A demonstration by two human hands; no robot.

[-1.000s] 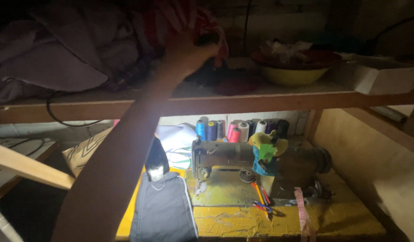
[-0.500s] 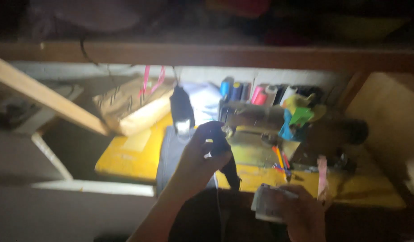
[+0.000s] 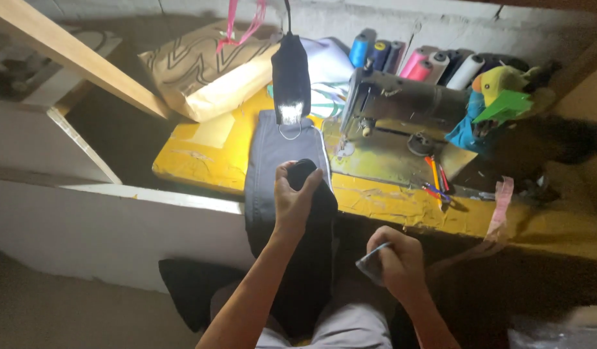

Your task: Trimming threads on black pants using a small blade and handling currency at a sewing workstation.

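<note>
We see the left hand (image 3: 297, 197) curled closed around a fold of the dark grey fabric panel (image 3: 279, 161), which lies over the yellow worktable (image 3: 201, 155) edge. Our right hand (image 3: 396, 258) pinches a small grey-blue cloth scrap (image 3: 369, 264).

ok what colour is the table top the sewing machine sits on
Yellow, worn and scuffed table top under the sewing machine; head view.

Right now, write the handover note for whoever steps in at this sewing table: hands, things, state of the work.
Left hand: grips a dark piece of cloth, bunched over the grey fabric.
Right hand: holds a small grey piece near the lap.
Grey fabric hangs off the yellow table's front edge, left of the sewing machine.
Nothing lies under the needle yet; no stitching shows.
</note>
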